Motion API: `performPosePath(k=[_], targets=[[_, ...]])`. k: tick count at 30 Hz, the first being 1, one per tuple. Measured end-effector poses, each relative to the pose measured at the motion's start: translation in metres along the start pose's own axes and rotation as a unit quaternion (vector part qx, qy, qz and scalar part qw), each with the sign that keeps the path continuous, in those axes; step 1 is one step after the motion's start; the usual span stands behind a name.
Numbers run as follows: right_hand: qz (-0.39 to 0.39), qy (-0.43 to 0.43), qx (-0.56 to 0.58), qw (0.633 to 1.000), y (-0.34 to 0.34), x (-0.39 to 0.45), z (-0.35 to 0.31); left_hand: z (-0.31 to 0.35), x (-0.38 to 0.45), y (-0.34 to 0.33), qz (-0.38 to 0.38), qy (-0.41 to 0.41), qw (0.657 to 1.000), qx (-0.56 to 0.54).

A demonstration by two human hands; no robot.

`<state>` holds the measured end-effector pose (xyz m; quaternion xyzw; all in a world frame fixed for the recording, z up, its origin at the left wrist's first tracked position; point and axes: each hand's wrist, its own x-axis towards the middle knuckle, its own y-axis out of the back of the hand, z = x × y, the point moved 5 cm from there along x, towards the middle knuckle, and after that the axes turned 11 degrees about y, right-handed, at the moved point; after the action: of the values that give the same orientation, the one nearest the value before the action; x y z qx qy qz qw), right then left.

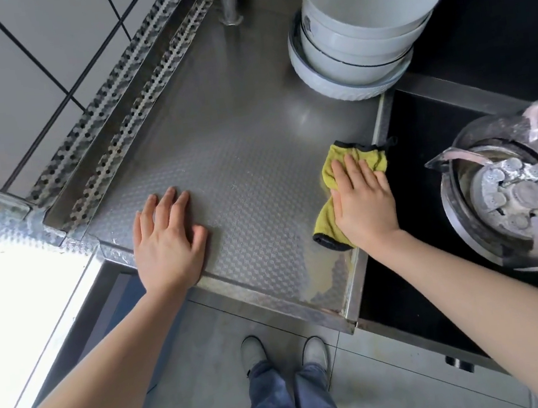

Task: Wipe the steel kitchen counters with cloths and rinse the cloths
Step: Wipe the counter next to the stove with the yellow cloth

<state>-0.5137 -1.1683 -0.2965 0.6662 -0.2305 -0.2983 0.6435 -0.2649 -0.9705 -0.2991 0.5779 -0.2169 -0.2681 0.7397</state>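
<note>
The right hand (363, 201) lies flat, fingers straight, pressing the yellow cloth (337, 196) onto the counter (242, 160) at its right edge, beside the black hob (424, 166). The left hand (168, 240) rests open near the front edge. Stacked bowls (364, 22) fill the back right corner.

Two hands (168, 242), one yellow cloth (330, 220), three stacked white bowls (364, 25), one gas burner (514, 189).
</note>
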Motion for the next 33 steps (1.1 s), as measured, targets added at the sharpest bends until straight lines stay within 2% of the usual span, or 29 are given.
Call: performPosePath(k=[4,7,10,15,19,24,29,31,33], targets=[[0.034,-0.028,0.009,0.999,0.017,0.016,0.011,-0.001,0.001,-0.001,0.003,-0.005,1.000,-0.002],[0.004,-0.049,0.016,0.999,0.023,0.012,0.012,-0.001,0.001,-0.001,0.009,-0.006,1.000,-0.013],[-0.046,-0.036,0.005,0.998,0.013,-0.031,-0.014,0.000,0.000,0.000,0.008,-0.011,1.000,-0.018],[-0.052,-0.043,0.014,0.998,-0.005,-0.092,-0.050,0.000,-0.001,-0.001,0.001,-0.013,1.000,-0.016],[-0.071,-0.047,0.008,0.996,-0.012,-0.090,-0.055,-0.001,-0.001,-0.001,0.003,-0.015,1.000,-0.014],[0.000,-0.062,0.038,0.997,-0.006,-0.050,-0.049,-0.002,0.000,-0.004,0.009,-0.014,1.000,-0.009],[0.096,-0.074,0.169,0.978,0.004,-0.027,-0.031,-0.001,-0.001,-0.003,0.019,-0.010,1.000,-0.014],[0.077,-0.080,0.173,0.979,0.005,-0.019,-0.044,0.000,-0.001,-0.002,0.020,-0.007,1.000,-0.017],[0.026,-0.052,0.154,0.986,-0.001,-0.016,-0.067,0.000,-0.001,-0.001,0.023,-0.008,1.000,-0.016]])
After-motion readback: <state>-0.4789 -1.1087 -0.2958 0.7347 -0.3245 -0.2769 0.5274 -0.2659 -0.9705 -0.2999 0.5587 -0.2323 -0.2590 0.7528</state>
